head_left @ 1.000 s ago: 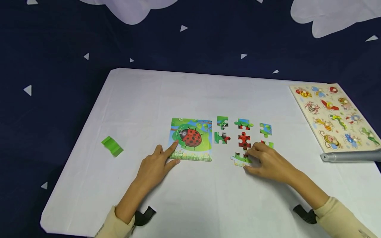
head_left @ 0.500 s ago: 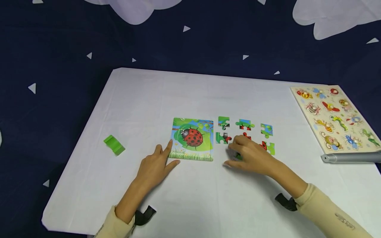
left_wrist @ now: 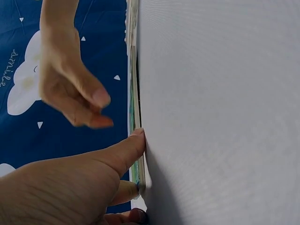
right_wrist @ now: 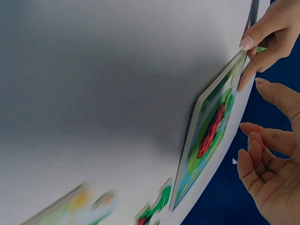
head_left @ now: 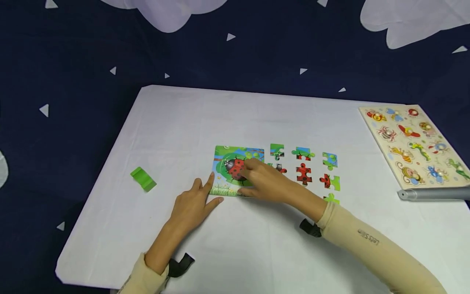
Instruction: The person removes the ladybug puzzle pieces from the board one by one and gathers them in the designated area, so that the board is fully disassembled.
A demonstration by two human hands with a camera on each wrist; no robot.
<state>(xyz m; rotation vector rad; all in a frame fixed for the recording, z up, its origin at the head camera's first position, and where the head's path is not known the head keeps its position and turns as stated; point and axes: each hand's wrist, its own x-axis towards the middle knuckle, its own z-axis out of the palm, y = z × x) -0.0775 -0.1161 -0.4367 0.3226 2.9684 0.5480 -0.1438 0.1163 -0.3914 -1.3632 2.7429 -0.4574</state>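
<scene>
A square ladybug picture board [head_left: 224, 163] lies on the white table. My left hand [head_left: 191, 206] rests at its lower left corner, the index finger along the left edge and the thumb by the front edge. Over the right part of the board hovers my right hand [head_left: 266, 179]. Its fingers [right_wrist: 255, 145] are loosely bent and apart, with no piece seen between them. Several jigsaw pieces lie right of the board, among them a red centre piece [head_left: 304, 174] and a red-and-green piece [head_left: 330, 182]. My right hand and forearm hide some of the pieces.
At the back right lies a wooden insect puzzle board [head_left: 413, 147], with a silver tube [head_left: 433, 194] along its front edge. A green strip [head_left: 143, 179] is at the left. Dark cloth with white shapes surrounds the table [head_left: 176, 122].
My right hand has left the jigsaw pieces, where it was touching a bottom piece, and moved left over the ladybug board. My left hand has stayed at the board's corner.
</scene>
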